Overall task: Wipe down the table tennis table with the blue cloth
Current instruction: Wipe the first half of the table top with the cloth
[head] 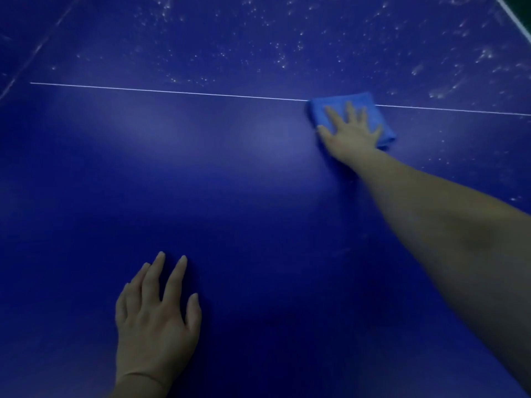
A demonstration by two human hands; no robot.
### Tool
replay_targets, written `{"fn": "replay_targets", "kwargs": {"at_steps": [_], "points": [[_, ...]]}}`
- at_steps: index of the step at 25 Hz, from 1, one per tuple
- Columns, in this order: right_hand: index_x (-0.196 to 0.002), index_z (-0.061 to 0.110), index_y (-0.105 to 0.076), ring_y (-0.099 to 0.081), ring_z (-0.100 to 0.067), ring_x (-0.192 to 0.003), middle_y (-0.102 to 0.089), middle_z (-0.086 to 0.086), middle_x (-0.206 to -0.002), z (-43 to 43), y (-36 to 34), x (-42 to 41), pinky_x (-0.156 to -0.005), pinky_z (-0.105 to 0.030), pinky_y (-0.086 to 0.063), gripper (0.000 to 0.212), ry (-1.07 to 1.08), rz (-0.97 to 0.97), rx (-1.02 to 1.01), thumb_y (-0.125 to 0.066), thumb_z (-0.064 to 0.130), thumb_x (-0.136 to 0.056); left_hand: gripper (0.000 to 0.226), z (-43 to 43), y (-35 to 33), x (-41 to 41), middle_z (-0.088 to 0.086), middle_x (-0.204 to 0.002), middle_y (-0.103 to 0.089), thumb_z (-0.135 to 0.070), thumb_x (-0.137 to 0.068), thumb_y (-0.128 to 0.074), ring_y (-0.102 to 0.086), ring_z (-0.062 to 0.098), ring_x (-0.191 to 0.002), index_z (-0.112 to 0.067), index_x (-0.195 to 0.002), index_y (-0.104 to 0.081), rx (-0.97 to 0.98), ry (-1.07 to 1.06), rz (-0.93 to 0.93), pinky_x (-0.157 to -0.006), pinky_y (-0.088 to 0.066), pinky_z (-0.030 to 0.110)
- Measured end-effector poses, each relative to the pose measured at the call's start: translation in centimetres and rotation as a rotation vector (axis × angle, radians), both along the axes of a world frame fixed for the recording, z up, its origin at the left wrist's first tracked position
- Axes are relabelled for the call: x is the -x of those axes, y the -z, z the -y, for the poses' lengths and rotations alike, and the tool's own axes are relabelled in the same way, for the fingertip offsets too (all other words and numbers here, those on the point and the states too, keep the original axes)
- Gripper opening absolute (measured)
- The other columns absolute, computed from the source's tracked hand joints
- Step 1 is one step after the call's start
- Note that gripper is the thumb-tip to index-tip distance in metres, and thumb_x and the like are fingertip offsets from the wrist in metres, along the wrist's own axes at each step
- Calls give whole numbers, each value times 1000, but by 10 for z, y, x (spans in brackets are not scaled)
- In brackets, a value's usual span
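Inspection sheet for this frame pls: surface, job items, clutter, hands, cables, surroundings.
Surface: table tennis table looks clean on the near side of the white line; white specks beyond it and at right.
Job's things: blue cloth, folded, lying across the white line.
Clutter: nothing seen.
Hands: right hand presses flat on the blue cloth, fingers spread; left hand rests flat on bare table.
Cables: nothing seen.
Surroundings: white edge stripe at top right; dim light.

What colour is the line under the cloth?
The thin straight line is white; clearest in head view.
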State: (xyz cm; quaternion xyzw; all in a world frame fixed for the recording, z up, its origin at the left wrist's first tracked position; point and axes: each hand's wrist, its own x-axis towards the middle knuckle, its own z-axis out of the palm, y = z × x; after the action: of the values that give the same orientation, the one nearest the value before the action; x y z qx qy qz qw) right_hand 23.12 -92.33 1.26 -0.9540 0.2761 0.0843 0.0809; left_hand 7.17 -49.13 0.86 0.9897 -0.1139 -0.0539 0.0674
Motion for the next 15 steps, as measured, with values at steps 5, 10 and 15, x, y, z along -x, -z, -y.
{"fn": "replay_targets", "kwargs": {"at_steps": [5,10,15], "points": [[-150,51,-10,8,-29,-150,5,6,-164,14,5,90,-112,-69,1,62,269,41,-6,-19,68,-91,66,2,-4,0,6,-155,-30,-51,-86,-29,-23,27,-142,-25,-146,-42,17,-19,-33,-113,-24,55],[-148,53,-13,6,-30,-150,3,5,-164,-132,11,84,-110,-68,2,59,-302,48,1,-24,67,-92,71,5,-8,1,3,-159,-24,-55,-85,-23,-19,25,-145,-29,-149,-36,17,-33,-66,-116,-19,52],[-146,55,-18,-4,-22,-150,-6,10,-163,-77,10,136,-112,-63,-9,55,-222,102,81,-28,64,-93,70,5,-8,1,4,-159,-24,-55,-85,-23,-18,25,-144,-28,-149,-37,6,-30,-73,-116,-18,52]]}}
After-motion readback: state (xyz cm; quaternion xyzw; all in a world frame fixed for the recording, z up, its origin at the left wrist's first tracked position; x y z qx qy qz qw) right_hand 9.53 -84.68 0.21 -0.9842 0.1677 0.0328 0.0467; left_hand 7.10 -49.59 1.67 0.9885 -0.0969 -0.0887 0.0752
